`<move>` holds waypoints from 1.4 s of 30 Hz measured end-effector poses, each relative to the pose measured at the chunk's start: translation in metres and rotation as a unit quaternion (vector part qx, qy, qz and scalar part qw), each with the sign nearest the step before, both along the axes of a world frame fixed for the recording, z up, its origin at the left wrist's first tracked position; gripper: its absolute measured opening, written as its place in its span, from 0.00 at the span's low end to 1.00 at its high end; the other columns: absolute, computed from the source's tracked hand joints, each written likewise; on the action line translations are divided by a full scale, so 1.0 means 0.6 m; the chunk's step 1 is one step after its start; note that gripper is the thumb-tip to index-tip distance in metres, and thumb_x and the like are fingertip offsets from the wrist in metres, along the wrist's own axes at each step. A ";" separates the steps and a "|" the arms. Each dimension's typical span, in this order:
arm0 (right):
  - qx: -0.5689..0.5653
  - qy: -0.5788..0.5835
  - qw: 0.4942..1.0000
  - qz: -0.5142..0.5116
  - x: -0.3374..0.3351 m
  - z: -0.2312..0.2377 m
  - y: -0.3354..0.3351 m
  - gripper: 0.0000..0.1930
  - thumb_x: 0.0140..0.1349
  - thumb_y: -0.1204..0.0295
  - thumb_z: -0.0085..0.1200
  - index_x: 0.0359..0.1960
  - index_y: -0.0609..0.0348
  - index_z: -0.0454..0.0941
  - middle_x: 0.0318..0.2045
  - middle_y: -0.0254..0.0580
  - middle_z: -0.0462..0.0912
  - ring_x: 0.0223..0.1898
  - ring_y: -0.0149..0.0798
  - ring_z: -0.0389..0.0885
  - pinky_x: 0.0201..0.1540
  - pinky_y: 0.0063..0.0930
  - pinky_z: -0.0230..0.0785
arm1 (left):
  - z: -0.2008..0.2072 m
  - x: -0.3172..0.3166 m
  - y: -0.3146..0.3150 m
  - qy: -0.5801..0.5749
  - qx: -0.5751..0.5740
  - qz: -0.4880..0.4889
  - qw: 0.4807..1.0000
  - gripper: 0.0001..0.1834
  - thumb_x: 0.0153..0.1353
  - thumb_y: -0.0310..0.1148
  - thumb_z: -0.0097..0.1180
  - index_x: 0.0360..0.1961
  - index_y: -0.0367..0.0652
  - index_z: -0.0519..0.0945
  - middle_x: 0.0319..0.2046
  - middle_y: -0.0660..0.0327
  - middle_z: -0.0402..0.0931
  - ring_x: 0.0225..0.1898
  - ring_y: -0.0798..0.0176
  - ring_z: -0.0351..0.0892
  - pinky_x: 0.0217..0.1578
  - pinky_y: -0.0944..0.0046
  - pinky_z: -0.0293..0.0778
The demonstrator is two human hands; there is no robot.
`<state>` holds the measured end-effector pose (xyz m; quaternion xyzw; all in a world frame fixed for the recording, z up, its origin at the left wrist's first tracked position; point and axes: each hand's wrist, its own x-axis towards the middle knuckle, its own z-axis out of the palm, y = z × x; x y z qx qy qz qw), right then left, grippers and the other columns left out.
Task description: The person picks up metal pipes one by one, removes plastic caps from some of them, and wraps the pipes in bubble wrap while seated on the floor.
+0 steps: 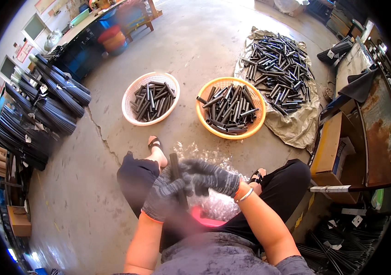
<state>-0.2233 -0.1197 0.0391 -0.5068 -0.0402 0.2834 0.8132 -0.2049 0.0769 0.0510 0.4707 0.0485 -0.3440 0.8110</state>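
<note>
A short black tube stands steeply tilted between my knees. My left hand, in a grey knit glove with an orange cuff, is closed around its lower part. Beside the tube, my right hand, gloved the same way, has its fingers bent close to the tube's side. Whatever it may pinch is hidden by the fingers and slight blur. Under my hands lies a pile of clear, curly plastic shavings, partly over a pink thing in front of my lap.
Ahead are a white-pink basket and a yellow basket, both holding black tubes. Many more tubes lie on a tan sheet. Long black rod bundles line the left; an open carton stands right.
</note>
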 end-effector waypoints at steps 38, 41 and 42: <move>-0.137 -0.013 0.989 -0.051 -0.010 -0.052 0.023 0.08 0.63 0.66 0.51 0.32 0.57 0.76 0.17 0.25 0.67 0.17 0.20 0.59 0.18 0.17 0.53 | 0.009 -0.013 -0.002 0.060 -0.037 -0.002 0.997 0.18 0.58 0.25 0.55 0.50 0.38 0.68 0.35 0.59 0.75 0.35 0.62 0.76 0.39 0.60 0.76; -0.134 -0.014 0.990 -0.045 -0.010 -0.057 0.022 0.09 0.63 0.66 0.51 0.31 0.57 0.76 0.17 0.25 0.67 0.16 0.20 0.59 0.18 0.17 0.53 | 0.003 -0.014 0.000 0.063 -0.044 0.001 0.997 0.18 0.58 0.25 0.55 0.50 0.37 0.68 0.35 0.59 0.75 0.36 0.62 0.76 0.39 0.60 0.76; -0.131 -0.009 0.990 -0.043 -0.010 -0.055 0.021 0.09 0.63 0.66 0.51 0.31 0.57 0.76 0.18 0.25 0.67 0.16 0.20 0.59 0.18 0.17 0.54 | 0.004 -0.014 -0.001 0.065 -0.041 0.003 0.997 0.18 0.58 0.25 0.55 0.50 0.37 0.69 0.35 0.59 0.75 0.36 0.62 0.76 0.39 0.60 0.76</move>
